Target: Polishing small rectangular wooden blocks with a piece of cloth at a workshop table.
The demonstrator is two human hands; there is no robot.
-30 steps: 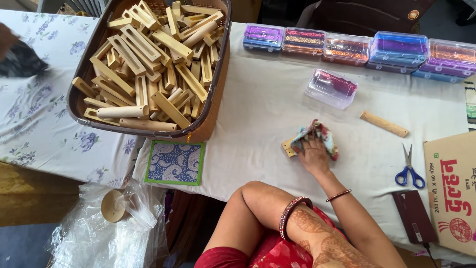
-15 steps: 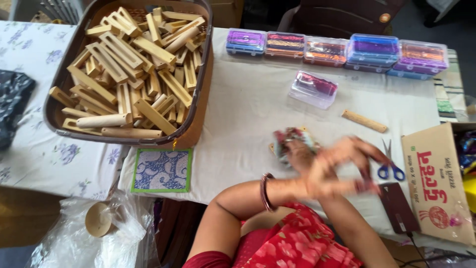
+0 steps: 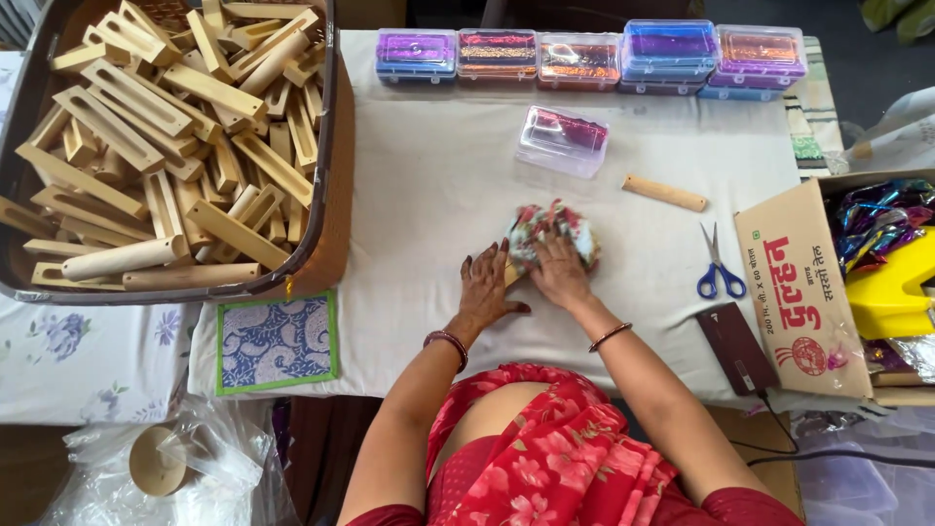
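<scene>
Both hands are on a floral cloth bundle (image 3: 551, 237) mid-desk (image 3: 419, 195). Right hand (image 3: 562, 273) presses on top, grip loosely curled over it; left hand (image 3: 487, 289) lies flat and released beside it, fingertips touching. Scissors (image 3: 719, 268) sit nearby.

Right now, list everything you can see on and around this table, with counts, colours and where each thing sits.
patterned cloth bundle: one, floral multicolour, middle of the white table cloth
wooden pieces: many, pale wood, piled in the brown basket at left
lidded boxes: five, clear with purple, red, blue and orange contents, row along the far edge
small clear box: one, pink contents, in front of that row
wooden stick: one, pale, right of the bundle
scissors: one pair, blue handles, right side
dark flat device: one, near right edge, cable attached
cardboard carton: one, brown, far right, holding shiny foil
patterned tile: one, blue with green border, near left corner
left hand: flat on the cloth beside the bundle
right hand: pressing on the bundle
</scene>
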